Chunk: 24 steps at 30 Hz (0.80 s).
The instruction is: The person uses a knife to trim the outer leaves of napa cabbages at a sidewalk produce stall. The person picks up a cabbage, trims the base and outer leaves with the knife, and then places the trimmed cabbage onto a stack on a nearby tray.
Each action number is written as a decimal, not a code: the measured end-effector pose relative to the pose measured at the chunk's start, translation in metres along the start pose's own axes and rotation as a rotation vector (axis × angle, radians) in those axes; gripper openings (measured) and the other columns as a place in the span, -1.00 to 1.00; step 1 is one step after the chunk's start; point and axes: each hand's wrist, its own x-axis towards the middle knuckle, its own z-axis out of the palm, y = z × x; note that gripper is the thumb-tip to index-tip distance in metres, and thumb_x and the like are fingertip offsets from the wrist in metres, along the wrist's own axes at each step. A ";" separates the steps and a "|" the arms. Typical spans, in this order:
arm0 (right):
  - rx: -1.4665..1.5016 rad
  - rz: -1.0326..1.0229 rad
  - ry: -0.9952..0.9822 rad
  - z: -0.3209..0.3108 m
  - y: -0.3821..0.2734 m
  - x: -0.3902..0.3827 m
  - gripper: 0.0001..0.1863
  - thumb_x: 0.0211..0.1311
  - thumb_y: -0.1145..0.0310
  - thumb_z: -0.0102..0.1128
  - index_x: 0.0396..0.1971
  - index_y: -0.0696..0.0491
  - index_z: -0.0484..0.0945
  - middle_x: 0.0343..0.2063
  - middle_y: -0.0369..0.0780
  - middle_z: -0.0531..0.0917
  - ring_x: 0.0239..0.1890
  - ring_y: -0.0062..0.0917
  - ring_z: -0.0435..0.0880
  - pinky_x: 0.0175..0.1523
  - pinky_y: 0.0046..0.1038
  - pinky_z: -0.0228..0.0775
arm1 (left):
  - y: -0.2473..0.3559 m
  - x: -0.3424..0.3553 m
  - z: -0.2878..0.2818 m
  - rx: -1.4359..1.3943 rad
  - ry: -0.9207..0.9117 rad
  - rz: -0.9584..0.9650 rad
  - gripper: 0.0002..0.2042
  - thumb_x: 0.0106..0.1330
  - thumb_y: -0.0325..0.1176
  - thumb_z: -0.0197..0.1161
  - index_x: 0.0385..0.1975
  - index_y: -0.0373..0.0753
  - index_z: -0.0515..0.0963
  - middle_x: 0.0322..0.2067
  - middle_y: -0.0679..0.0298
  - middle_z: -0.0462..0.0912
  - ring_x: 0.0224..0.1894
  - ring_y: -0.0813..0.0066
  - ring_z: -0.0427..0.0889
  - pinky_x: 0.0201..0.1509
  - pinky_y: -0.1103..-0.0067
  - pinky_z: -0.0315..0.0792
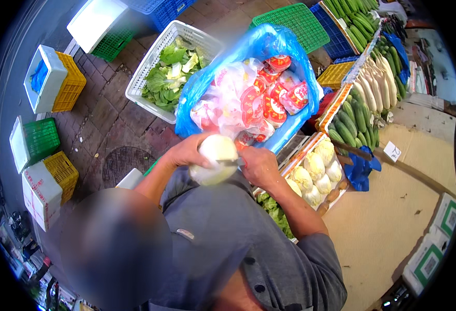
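A pale, rounded cabbage head (215, 158) is held at the middle of the view, close in front of a grey shirt (228, 233). The left hand (186, 153) is wrapped around the cabbage head's left side, fingers curled over its top. The right hand (259, 166) is closed against the cabbage head's right side, and something thin and dark, perhaps a blade, is seen between that hand and the cabbage; what it is cannot be told for sure.

Just beyond the hands, a crate lined with a blue plastic bag (197, 93) is filled with red-and-white packets (269, 101) and clear plastic wrappings. To its left, a white basket (150, 62) is loaded with loose green leaves (168, 72). Farther off, a green crate (295, 20) and blue crates are stacked on the brick pavement (109, 119).

To the right, on a sloping display surface, a box of wrapped pale cabbages (313, 171) is set near the right hand, with dark green cucumbers (355, 122) behind it and long white radishes (375, 88) farther still. A sheet of brown cardboard (388, 223) is spread at the near right. At the far left, yellow crates (70, 83), green crates and white foam boxes (44, 78) are lined up along the pavement edge. A round manhole cover (124, 163) is set into the bricks left of the left hand.
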 end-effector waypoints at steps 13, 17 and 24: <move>-0.106 0.167 -0.089 0.012 0.022 0.005 -0.90 -0.13 0.42 0.19 -0.51 0.03 0.55 -0.56 -0.11 0.58 -0.44 -0.12 0.58 -0.36 -0.13 0.40 | 0.005 0.006 0.004 -0.061 -0.075 -0.022 -0.02 -0.36 -0.15 0.59 0.19 -0.37 0.30 0.04 0.20 0.51 0.08 0.44 0.47 0.20 0.50 0.32; -0.055 0.097 -0.062 0.009 0.015 0.002 -0.85 -0.12 0.42 0.18 -0.45 0.01 0.56 -0.55 -0.12 0.59 -0.45 -0.13 0.59 -0.37 -0.13 0.40 | -0.002 0.006 -0.001 -0.054 -0.040 -0.012 -0.04 -0.36 -0.17 0.59 0.18 -0.37 0.30 0.03 0.21 0.52 0.07 0.44 0.48 0.20 0.50 0.31; -0.056 0.100 -0.166 0.003 0.010 0.012 -0.85 -0.05 0.45 0.09 -0.49 0.19 0.58 -0.49 0.01 0.63 -0.42 -0.07 0.66 -0.31 -0.14 0.50 | 0.008 0.009 0.008 -0.038 -0.051 -0.053 -0.08 -0.34 -0.20 0.59 0.16 -0.35 0.34 0.01 0.23 0.52 0.06 0.45 0.48 0.19 0.50 0.32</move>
